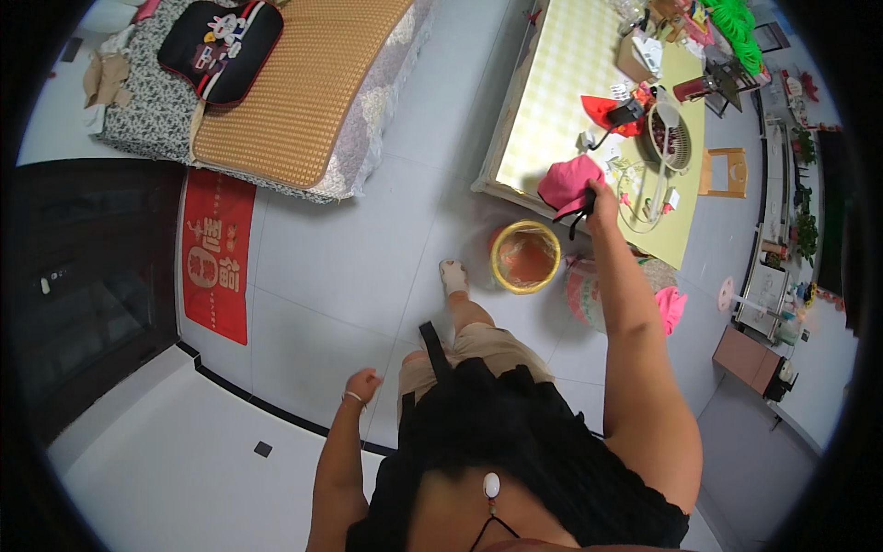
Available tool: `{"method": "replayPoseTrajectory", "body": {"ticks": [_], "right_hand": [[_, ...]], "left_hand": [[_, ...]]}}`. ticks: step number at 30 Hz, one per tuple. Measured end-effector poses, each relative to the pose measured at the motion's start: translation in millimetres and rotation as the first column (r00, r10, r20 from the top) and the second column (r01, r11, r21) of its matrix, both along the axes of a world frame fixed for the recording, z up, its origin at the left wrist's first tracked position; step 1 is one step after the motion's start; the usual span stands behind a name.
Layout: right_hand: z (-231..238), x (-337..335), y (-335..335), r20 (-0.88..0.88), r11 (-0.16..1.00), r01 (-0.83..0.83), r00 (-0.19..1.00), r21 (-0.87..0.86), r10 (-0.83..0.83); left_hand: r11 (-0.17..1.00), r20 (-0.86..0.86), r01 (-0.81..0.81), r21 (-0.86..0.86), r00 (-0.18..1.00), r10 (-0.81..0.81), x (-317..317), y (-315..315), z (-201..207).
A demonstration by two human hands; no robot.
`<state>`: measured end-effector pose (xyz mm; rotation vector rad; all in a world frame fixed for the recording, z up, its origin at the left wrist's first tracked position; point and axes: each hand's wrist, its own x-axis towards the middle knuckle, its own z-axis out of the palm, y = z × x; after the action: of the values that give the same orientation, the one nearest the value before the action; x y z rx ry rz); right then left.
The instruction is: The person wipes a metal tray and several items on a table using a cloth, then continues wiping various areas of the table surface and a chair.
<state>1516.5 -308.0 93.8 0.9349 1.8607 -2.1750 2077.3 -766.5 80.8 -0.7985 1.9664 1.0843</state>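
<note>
My right hand (pixel 602 204) is closed around the lower edge of a pink cloth item with black trim and black straps (pixel 570 182), held at the table's near edge. The cloth is bunched, so its exact kind is unclear. Away from the table, my left hand (pixel 365 385) hangs low over the floor with its fingers curled and nothing visible in them. Under my right forearm and to its left stands a waste bin (pixel 495 259) with a yellow rim and a clear liner. A white cable (pixel 635 221) lies on the table beside my right hand.
On the checked tablecloth (pixel 543 92) are a basket of dark round fruit (pixel 682 152), a red packet (pixel 598 110) and a tissue box (pixel 635 57). A bed with a woven mat (pixel 303 92) and black cushion (pixel 221 46) stands left, near a red floor mat (pixel 217 258).
</note>
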Motion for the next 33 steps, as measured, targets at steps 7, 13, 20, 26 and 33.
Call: {"method": "replayPoseTrajectory", "body": {"ticks": [7,13,20,26,33], "right_hand": [[-77.9,-50.7,-47.0,0.012,0.560,-0.329,0.869,0.760,0.495],[-147.4,-43.1,-97.6,0.382,-0.417,-0.145,0.728,0.897,0.569],[-162.7,-47.1,-100.2,0.286,-0.403,-0.012,0.725,0.915,0.626],[-170.3,-48.6,-105.6,0.235,-0.309,-0.013,0.681,0.951,0.694],[-160.2,-50.1,-95.9,0.376,-0.414,-0.081,0.602,0.907,0.704]], "left_hand": [[0.974,0.002,0.107,-0.202,0.994,-0.108,-194.6,-81.7,-95.8],[0.957,-0.032,0.257,-0.136,0.964,-0.264,-337.5,-98.6,-233.8],[0.965,-0.188,0.087,-0.246,0.973,-0.136,-440.3,-105.6,-401.7],[0.880,-0.138,0.189,-0.437,0.952,-0.273,-487.4,-112.4,-503.0],[0.793,-0.184,0.120,-0.597,0.942,-0.281,-502.0,-96.3,-580.9]]}}
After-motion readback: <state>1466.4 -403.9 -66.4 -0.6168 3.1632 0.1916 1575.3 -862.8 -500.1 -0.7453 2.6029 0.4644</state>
